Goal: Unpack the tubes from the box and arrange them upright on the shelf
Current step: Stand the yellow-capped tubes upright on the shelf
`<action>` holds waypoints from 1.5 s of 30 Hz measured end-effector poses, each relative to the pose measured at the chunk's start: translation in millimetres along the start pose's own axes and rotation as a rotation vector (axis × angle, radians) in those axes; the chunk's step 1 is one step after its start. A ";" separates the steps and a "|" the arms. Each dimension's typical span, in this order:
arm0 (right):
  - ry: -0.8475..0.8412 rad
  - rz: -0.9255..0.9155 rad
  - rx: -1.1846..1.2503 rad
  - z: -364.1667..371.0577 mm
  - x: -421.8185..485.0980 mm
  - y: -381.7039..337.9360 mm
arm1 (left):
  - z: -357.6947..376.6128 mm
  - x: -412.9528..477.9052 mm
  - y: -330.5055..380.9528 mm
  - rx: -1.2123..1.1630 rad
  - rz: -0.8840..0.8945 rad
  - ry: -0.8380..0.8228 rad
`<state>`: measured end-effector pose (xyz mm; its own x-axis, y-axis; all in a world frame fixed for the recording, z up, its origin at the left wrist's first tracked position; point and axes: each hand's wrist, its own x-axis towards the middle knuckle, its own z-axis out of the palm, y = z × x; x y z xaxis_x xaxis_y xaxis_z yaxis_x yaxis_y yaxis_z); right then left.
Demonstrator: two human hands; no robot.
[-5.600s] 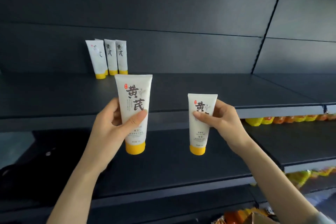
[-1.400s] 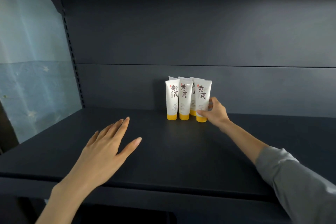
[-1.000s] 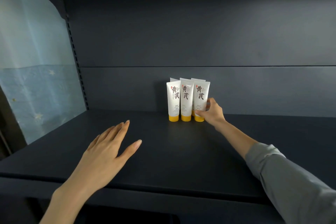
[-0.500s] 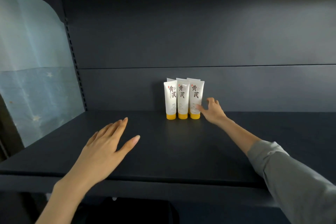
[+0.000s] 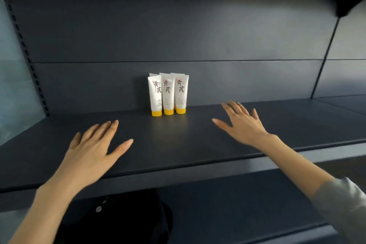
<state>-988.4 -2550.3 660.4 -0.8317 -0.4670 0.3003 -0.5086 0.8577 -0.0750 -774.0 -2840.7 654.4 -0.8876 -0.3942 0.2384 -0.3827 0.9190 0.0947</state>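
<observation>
White tubes point(image 5: 168, 94) with yellow caps stand upright, clustered at the back of the shelf point(image 5: 190, 144). The right hand point(image 5: 241, 125), touching the rightmost tube point(image 5: 181, 93) half a second ago, has drawn back; its fingers point(image 5: 228, 110) are spread and hold nothing. The left hand point(image 5: 93, 150) hovers flat, empty too. Perhaps three more tubes stand behind the front three. This placement looks done; fetching more comes next.
</observation>
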 end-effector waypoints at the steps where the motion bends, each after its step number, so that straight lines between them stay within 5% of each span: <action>1: 0.004 0.018 0.009 -1.0 -13.3 4.6 | 1.0 -0.4 3.2 -0.002 0.017 0.004; 14: 0.060 0.233 0.003 -15.8 -147.2 93.1 | 6.8 -16.4 80.1 0.016 0.151 0.021; 31: -0.044 0.438 -0.038 9.6 -322.0 278.9 | 70.1 -116.0 283.2 -0.032 0.369 0.000; 45: -0.208 0.892 0.113 95.3 -450.2 365.6 | 203.8 -119.5 410.7 -0.047 0.636 -0.347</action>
<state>-821.1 -2047.0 407.2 -0.9437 0.3184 -0.0896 0.3305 0.8973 -0.2925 -877.3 -2417.6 467.9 -0.9680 0.2440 -0.0588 0.2388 0.9675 0.0827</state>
